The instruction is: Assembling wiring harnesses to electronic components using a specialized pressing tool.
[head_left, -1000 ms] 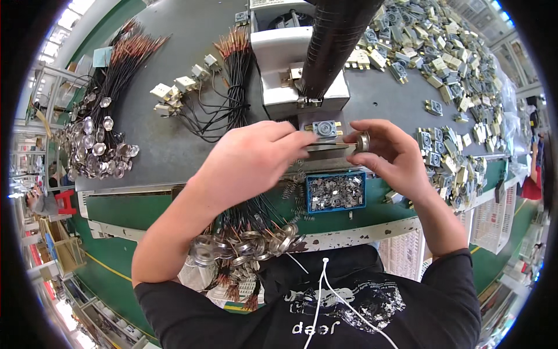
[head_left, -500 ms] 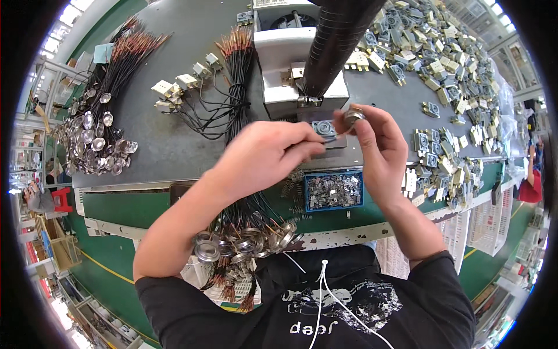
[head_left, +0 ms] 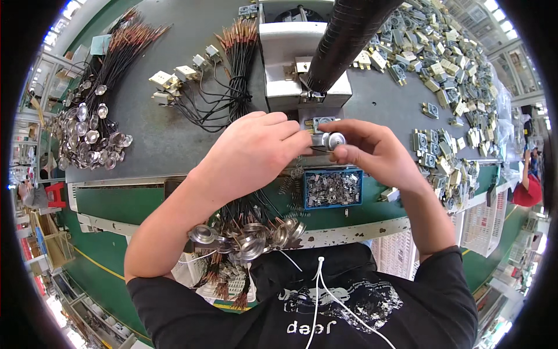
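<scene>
Over the table edge, my right hand (head_left: 381, 152) pinches a round silver metal cap (head_left: 334, 140) between thumb and fingertips. My left hand (head_left: 264, 148) is closed right beside the cap's left side, with a dark wire (head_left: 319, 150) running between the two hands; its fingertips are partly hidden. Just behind the cap, a small grey-and-cream switch block (head_left: 321, 122) sits at the front of a white metal press (head_left: 278, 75). Below my hands is a blue tray (head_left: 333, 206) of small metal clips.
Bundled black wires (head_left: 239, 87) lie left of the press; their round metal ends (head_left: 251, 241) hang over the front edge. Another wire bundle (head_left: 110, 75) is at far left. Many switch blocks (head_left: 439, 64) cover the right side. A thick black tube (head_left: 347, 41) slants above the press.
My right hand has brought the metal cap left and down, turning it toward my left hand. The hands are now close together at the cap. The view has shifted slightly.
</scene>
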Demonstrator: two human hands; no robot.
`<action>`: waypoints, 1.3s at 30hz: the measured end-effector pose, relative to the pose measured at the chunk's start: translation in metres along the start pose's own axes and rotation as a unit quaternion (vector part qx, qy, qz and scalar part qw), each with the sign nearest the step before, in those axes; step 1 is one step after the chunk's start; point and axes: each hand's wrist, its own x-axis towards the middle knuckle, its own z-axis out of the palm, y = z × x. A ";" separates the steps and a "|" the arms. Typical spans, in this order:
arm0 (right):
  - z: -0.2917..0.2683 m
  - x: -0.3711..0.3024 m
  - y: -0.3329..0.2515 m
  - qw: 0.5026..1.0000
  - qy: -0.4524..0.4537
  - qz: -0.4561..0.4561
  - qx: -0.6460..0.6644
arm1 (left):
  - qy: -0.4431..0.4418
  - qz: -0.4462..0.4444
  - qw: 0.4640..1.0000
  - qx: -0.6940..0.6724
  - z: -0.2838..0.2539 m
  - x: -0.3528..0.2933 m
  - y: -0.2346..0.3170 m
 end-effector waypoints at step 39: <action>-0.019 0.028 -0.068 0.776 0.338 -0.524 -0.099 | -0.128 -0.191 0.957 -0.175 0.034 0.027 -0.024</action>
